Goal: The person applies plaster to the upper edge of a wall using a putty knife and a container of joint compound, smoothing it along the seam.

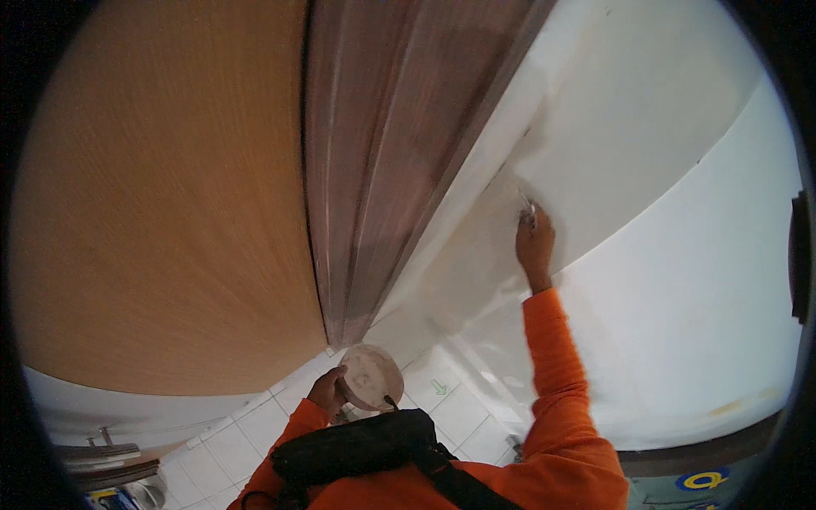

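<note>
My right hand (535, 234), at the end of an orange sleeve, is closed around a small metal tool (526, 201), perhaps a scraper, held against the pale wall (629, 102) beside a smudged patch and thin dark crack. Low in front of me, my left hand (327, 389) grips a round, pinkish-beige container (371, 374) with pale material inside. A dark brown wooden door frame (391, 144) runs up alongside the wall, next to a light wooden door (161, 195). A black bag (348, 446) hangs across my front.
The white tiled floor (459, 412) shows below, with a green arrow marking. At lower left, dark stacked boards (98, 459) and assorted items lie by a wall. A grey surface with a blue and yellow sign (680, 493) is at lower right.
</note>
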